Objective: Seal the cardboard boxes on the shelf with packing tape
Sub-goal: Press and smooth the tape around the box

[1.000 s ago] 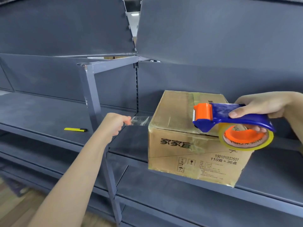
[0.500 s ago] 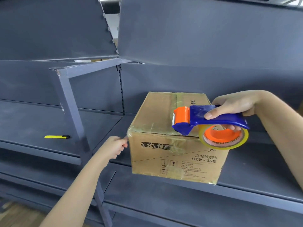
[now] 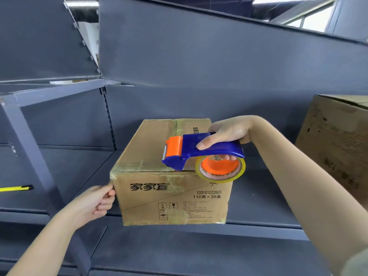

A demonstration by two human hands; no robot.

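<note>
A brown cardboard box [image 3: 151, 156] with black print stands on the grey shelf [image 3: 258, 226], its top and edges covered with clear tape. My right hand [image 3: 227, 134] grips the blue and orange tape dispenser [image 3: 203, 154], which rests on the box's top near the front edge, its clear roll hanging over the front face. My left hand [image 3: 95, 202] sits at the box's front left corner, fingers curled, pinching the clear tape end against the left side. The tape strip itself is barely visible.
A second cardboard box [image 3: 336, 140] stands on the same shelf at the far right. A yellow utility knife [image 3: 16, 188] lies on the shelf at the left edge. A grey upright post [image 3: 29, 154] rises left of the box. Another shelf runs below.
My left hand has come down from the shelf's back left with the tape end and now sits at the box's left front corner. The dispenser stays on the box top. The view shifted right.
</note>
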